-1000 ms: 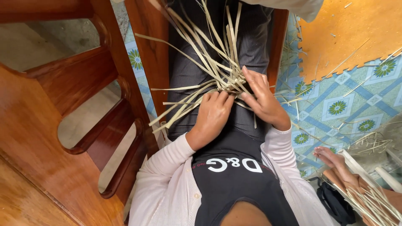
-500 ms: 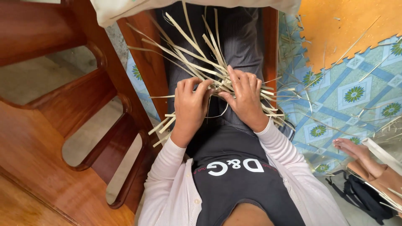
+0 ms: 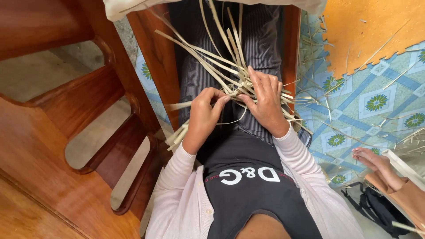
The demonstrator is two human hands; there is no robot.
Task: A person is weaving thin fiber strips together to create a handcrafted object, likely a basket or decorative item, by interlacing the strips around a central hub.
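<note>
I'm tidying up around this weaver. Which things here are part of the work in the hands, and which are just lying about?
In the work:
- woven strips, on the lap
- left hand, pinching a strip
- right hand, pressing on the weave

Lying about:
- loose strips scattered on the tiled floor
- orange mat
- black bag
- wooden stairs
- another person's foot

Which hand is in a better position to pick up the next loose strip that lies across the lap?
Probably the left hand. Its fingertips are curled at the near edge of the pale leaf strips, beside loose ends that stick out. The right hand lies flat on the crossing, apparently pressing it down.
</note>
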